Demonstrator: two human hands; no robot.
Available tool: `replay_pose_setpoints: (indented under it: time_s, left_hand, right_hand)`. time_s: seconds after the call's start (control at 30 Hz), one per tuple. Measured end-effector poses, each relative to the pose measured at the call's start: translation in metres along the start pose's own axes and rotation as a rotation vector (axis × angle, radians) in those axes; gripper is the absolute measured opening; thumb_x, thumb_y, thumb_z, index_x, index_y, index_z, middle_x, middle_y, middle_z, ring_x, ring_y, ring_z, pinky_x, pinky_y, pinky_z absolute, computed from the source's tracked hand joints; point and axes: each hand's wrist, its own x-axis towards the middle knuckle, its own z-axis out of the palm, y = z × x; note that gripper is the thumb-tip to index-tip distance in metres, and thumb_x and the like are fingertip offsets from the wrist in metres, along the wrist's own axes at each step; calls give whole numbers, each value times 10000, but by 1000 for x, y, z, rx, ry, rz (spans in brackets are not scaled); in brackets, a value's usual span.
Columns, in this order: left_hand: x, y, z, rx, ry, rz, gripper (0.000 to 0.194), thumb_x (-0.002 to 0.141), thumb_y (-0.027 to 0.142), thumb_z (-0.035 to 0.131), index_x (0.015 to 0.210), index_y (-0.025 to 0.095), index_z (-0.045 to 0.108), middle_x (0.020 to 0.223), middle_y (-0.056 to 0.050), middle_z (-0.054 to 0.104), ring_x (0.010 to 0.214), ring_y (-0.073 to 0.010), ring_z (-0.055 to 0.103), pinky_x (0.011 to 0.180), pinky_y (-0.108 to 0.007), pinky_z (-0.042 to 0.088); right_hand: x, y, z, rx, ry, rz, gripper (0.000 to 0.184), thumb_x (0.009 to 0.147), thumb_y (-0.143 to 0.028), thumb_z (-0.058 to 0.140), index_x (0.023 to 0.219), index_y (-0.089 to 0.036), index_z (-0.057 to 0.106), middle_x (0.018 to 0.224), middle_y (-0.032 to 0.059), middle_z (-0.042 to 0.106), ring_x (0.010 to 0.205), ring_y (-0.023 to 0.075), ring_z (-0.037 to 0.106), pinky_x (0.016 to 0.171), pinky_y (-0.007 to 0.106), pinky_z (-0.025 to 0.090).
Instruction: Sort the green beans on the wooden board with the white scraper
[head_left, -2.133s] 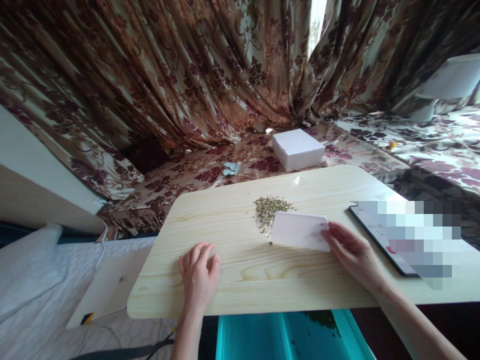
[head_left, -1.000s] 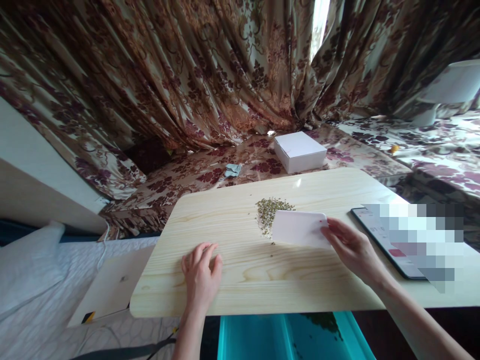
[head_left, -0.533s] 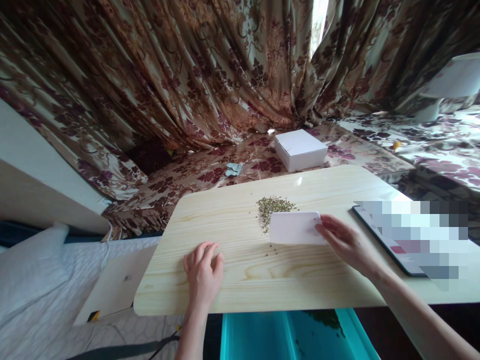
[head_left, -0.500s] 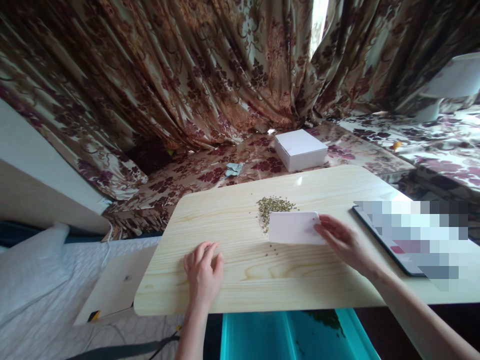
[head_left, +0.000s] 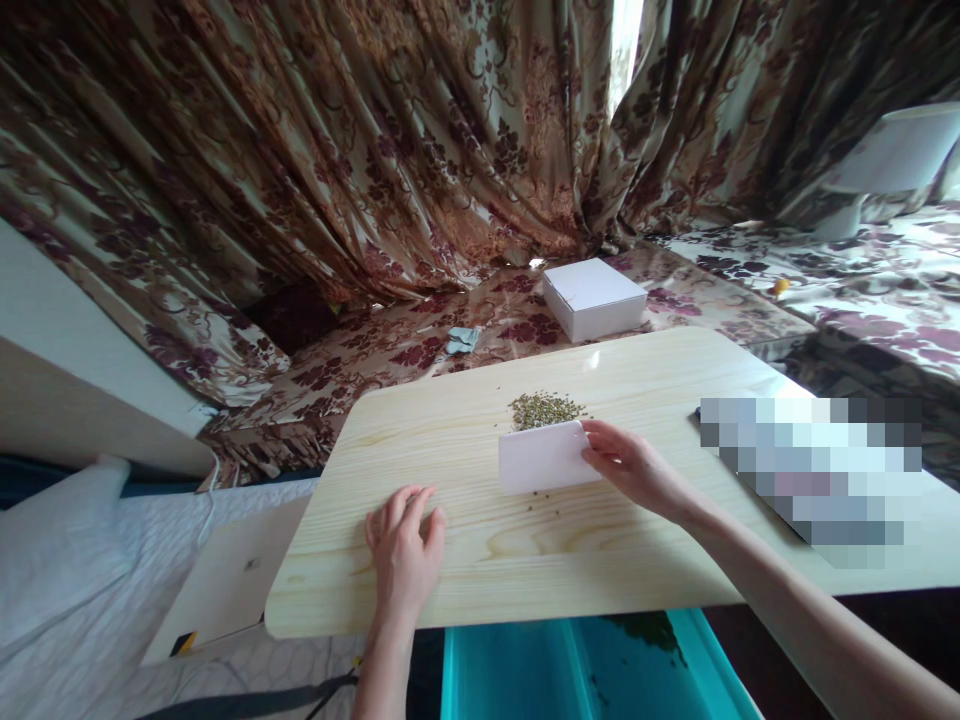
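Note:
My right hand point(head_left: 626, 465) grips a thin white rectangular card point(head_left: 541, 460) by its right end, thumb on the near face. The card is tilted up, its near face toward me, at the near side of a loose pile of small greenish-brown grains point(head_left: 546, 408). It hides part of the pile. A few stray grains lie on the table in front of the card. To the left, my left hand point(head_left: 407, 540) rests on the pale wood-grain table point(head_left: 457, 460), fingers bent and a little apart, with nothing in it.
Below the near table edge is a turquoise two-compartment bin point(head_left: 510, 670), with dark green bits in its right compartment. A flat device point(head_left: 802, 480), blurred out, lies at the table's right. Beyond the table, a white box point(head_left: 596, 300) and a folded pale cloth point(head_left: 463, 340) rest on patterned fabric.
My right hand has moved the card leftward along the near side of the pile, which looks more gathered behind it. My left hand stays in place.

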Motion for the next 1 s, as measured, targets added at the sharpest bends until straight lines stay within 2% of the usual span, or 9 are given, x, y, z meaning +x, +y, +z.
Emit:
replay_pose_setpoints:
  time_s: [0.17,0.3,0.37,0.43,0.8,1.0]
  left_hand:
    - [0,-2,0,4,-5,13,258,896,293,480,1085,239,646,1165,-68,614,1104,-255,542,1013,-449,292]
    - [0,-1,0,7,2,15,257,901,297,472,1080,243,647,1166,-68,615,1100,-259,544,1000,-446,305]
    - [0,-1,0,13,7,10,255,899,299,476,1079,248,649,1165,-64,616,1094,-263,546,1002,-455,304]
    - [-1,-1,0,18,6,3,256,897,298,481,1082,249,651,1168,-63,616,1094,-267,545,1007,-462,301]
    - [-1,1,-1,7,-14,-6,276,909,306,462,1107,234,641,1186,-81,610,1108,-268,529,1028,-474,279]
    - [-1,1,0,21,1,0,269,881,275,493,1098,238,648,1175,-83,615,1099,-270,534,1027,-486,282]
  right_hand:
    - [13,-6,10,-24,-66,-2,283,751,-248,537,1020,-194,608,808,40,715,754,191,670,668,304,525]
    - [23,-15,15,-62,-192,-21,33,741,-224,496,750,-211,524,649,-27,568,632,138,566,579,254,437]
    - [27,-16,15,-79,-253,-29,91,730,-211,488,658,-221,433,593,-54,475,583,115,493,539,235,382]
    - [29,-16,15,-77,-295,-27,124,719,-200,482,638,-224,391,581,-62,441,572,106,459,533,229,357]
    - [20,-33,-4,-109,-470,42,92,690,-163,494,634,-210,438,573,-59,480,569,103,462,524,223,341]
    - [0,-39,-18,-151,-519,111,82,697,-147,527,719,-200,586,646,-32,625,625,137,565,556,232,406]
